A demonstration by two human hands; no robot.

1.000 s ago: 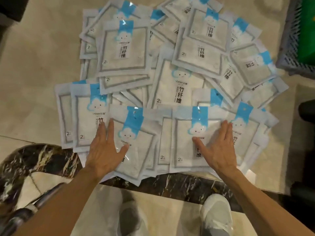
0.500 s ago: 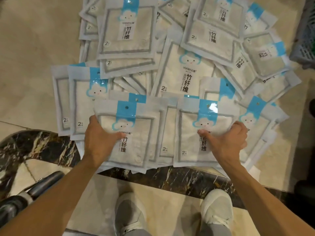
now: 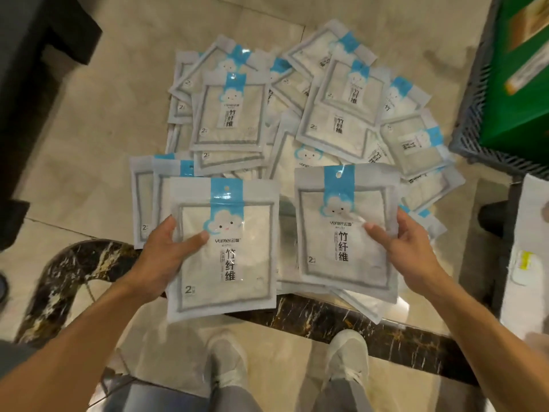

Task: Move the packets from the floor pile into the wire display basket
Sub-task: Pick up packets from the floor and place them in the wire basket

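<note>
A pile of white packets (image 3: pixel 297 120) with blue cloud labels covers the beige floor ahead of me. My left hand (image 3: pixel 166 254) grips the left edge of one packet (image 3: pixel 225 251), lifted above the pile, thumb across its front. My right hand (image 3: pixel 407 248) grips the right edge of another lifted stack of packets (image 3: pixel 341 233), thumb on its front; more white edges show beneath it. A dark wire basket (image 3: pixel 472 114) stands at the upper right, beyond the pile.
Green boxes (image 3: pixel 517 69) fill the wire basket. A black marble floor band (image 3: pixel 312 319) runs under the packets near my two grey shoes (image 3: pixel 347 358). Dark furniture (image 3: pixel 26 69) stands at the left; a white object (image 3: pixel 525 263) sits at the right edge.
Both hands went from lying flat on the nearest packets to gripping them, then lifted them off the pile toward me. The view pulled back and the basket came into sight.
</note>
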